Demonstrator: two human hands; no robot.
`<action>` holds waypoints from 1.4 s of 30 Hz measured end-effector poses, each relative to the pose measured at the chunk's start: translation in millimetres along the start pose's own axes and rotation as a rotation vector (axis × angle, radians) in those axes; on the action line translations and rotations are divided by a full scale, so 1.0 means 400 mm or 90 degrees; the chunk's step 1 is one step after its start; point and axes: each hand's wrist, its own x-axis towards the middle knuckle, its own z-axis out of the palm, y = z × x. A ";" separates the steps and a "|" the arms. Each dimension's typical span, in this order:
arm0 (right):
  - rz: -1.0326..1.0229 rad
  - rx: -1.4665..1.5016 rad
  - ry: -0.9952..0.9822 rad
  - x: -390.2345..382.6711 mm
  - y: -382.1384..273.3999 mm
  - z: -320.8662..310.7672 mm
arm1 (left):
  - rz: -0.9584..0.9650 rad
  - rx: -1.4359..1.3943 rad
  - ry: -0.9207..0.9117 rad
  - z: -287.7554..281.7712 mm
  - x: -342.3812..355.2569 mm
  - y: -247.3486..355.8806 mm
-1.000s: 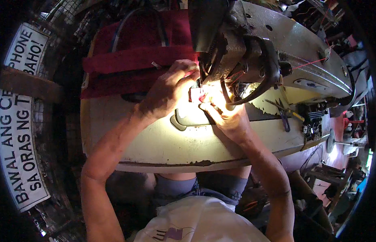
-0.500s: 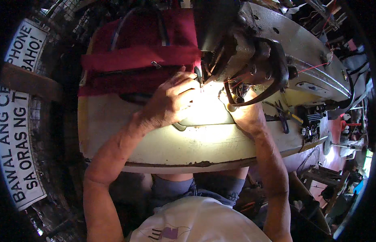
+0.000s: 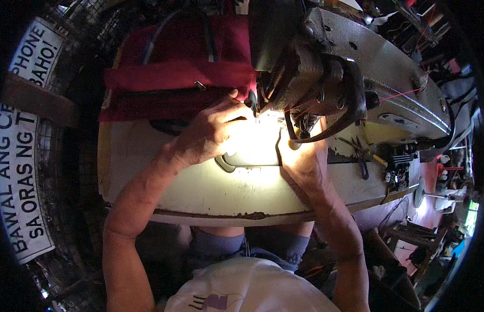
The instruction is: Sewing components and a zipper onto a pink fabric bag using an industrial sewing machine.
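Note:
A red fabric bag (image 3: 185,73) with a zipper and dark handle straps lies on the sewing machine table, its right edge under the machine head (image 3: 304,73). My left hand (image 3: 213,130) is closed on the bag's near right corner, beside the black trim (image 3: 251,98) close to the needle area. Thumb and fingers are bent against the cloth, and glare washes out the fingertips. My right hand (image 3: 307,158) reaches in below the machine head, behind a dark curved band (image 3: 333,130). Strong light and machine parts hide its fingers, so whether it grips anything does not show.
Scissors (image 3: 359,154) and a yellow-handled tool (image 3: 378,159) lie right of my right hand. A black mechanism (image 3: 400,166) sits at the table's right end. Red thread (image 3: 400,93) runs along the machine arm. The worn front edge (image 3: 252,215) borders my lap.
My right hand has drawn slightly left and toward me, its fingers more lit by the lamp. The left hand stays at the bag's corner. The whole view has shifted a little.

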 end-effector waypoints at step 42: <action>-0.066 -0.025 -0.212 -0.011 -0.068 -0.042 | 0.059 0.052 0.067 0.015 0.005 0.026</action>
